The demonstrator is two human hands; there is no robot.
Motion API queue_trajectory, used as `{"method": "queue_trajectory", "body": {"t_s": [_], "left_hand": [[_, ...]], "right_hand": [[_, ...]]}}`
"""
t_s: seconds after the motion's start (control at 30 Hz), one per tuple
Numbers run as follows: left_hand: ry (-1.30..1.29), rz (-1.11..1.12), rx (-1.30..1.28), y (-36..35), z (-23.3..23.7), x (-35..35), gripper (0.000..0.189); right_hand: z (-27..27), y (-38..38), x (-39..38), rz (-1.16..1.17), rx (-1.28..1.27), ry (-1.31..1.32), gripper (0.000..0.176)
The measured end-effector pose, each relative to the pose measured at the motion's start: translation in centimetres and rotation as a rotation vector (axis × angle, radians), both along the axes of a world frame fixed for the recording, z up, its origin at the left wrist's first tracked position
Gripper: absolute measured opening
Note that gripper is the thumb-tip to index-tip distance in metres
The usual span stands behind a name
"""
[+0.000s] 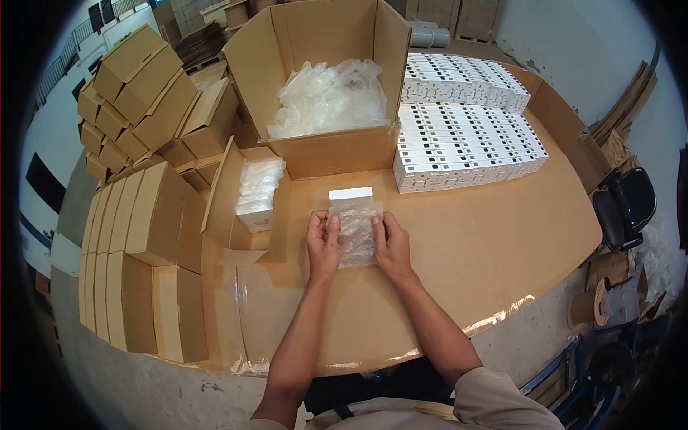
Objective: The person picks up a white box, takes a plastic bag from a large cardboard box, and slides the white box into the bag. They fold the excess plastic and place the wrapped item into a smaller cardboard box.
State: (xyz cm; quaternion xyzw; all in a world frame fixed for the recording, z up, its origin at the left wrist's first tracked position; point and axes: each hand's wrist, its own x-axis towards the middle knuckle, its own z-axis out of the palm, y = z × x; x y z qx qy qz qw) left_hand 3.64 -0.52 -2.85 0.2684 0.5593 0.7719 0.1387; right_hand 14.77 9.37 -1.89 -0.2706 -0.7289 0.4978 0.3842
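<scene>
At the middle of the cardboard-covered table, a clear plastic bag (356, 240) covers the lower part of a small white box (350, 196). The box's far end sticks out of the bag. My left hand (324, 245) grips the bag's left edge, thumb on top. On the opposite edge, my right hand (392, 247) holds it the same way. Just left of my hands, an open cardboard carton (221, 193) contains a row of bagged white boxes (258, 190). Beyond them stands a large open carton (333, 154) with a heap of clear plastic bags (330, 97).
Stacked white boxes with dark squares (469, 147) fill the table's back right. Closed brown cartons (143, 222) line the left side, with more brown cartons (147, 86) piled behind. A black chair (623, 208) stands beyond the table's right edge (600, 233).
</scene>
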Motion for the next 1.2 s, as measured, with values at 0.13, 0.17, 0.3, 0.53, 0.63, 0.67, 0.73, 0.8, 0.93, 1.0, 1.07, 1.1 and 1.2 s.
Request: {"method": "queue_trajectory", "body": {"t_s": [0.13,0.17,0.3,0.53,0.63,0.67,0.73,0.8,0.93,1.0,1.07,1.1,1.2], "left_hand": [[-0.044,0.035,0.071,-0.1,-0.5,-0.6,0.015],[-0.068,0.042,0.08,-0.2,-0.7,-0.8,0.013],[-0.179,0.05,0.196,-0.2,-0.7,-0.9,0.018],[-0.176,-0.022,0.38,-0.5,-0.8,-1.5,0.03],[-0.162,-0.019,0.383,-0.5,-0.7,-1.4,0.028],[-0.181,-0.004,0.353,-0.6,-0.5,-1.3,0.027],[-0.174,-0.019,0.25,-0.6,0.1,-0.7,0.025],[-0.124,-0.077,0.105,-0.3,0.5,0.6,0.023],[-0.192,-0.345,-0.243,-1.0,0.5,1.5,0.017],[-0.179,-0.419,-0.264,-1.0,-0.4,0.8,0.019],[-0.156,-0.332,-0.225,-0.8,-0.4,0.8,0.016],[-0.145,-0.288,-0.205,-0.8,-0.2,0.8,0.016],[-0.154,-0.293,-0.126,-1.1,-0.5,0.1,0.017]], "right_hand": [[0.7,-0.3,0.2,-0.012,0.131,-0.031,0.023],[0.8,-0.3,0.2,-0.012,0.134,-0.033,0.023],[0.5,-0.3,0.1,-0.022,0.154,-0.006,0.021],[1.0,0.1,0.7,0.003,0.158,-0.063,0.019],[1.2,0.3,0.8,0.0,0.166,-0.02,0.019],[1.1,0.3,0.8,-0.011,0.167,-0.02,0.019],[1.0,0.5,0.9,-0.035,0.168,-0.019,0.02],[1.0,0.5,0.7,-0.074,0.188,0.034,0.02],[0.4,1.0,0.7,-0.157,0.189,0.079,0.021],[0.5,1.2,0.9,-0.174,0.187,0.074,0.022],[0.6,1.3,0.9,-0.195,0.185,0.08,0.022],[0.6,1.3,0.9,-0.204,0.186,0.088,0.022],[0.6,1.4,0.8,-0.248,0.179,0.127,0.022]]}}
